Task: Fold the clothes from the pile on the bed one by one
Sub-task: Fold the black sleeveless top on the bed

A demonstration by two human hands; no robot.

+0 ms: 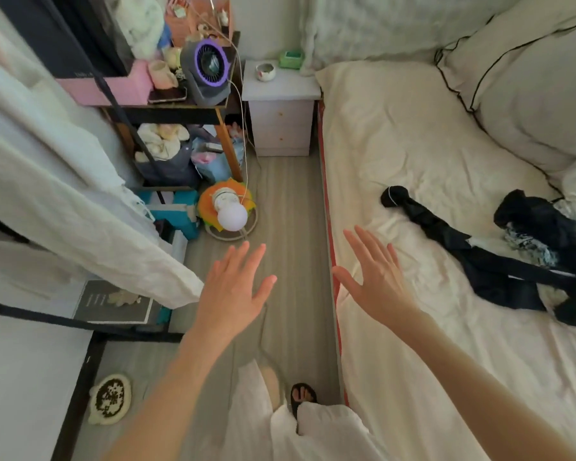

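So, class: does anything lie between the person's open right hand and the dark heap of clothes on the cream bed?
Nothing visible does. Only bare cream sheet lies between the right hand and the dark heap of clothes.

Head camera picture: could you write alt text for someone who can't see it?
Two bare, open hands, left hand and right hand, reach forward holding nothing, beside a cream-sheeted bed. A pile of dark clothes lies untouched on the bed's right side; a white nightstand stands beyond.
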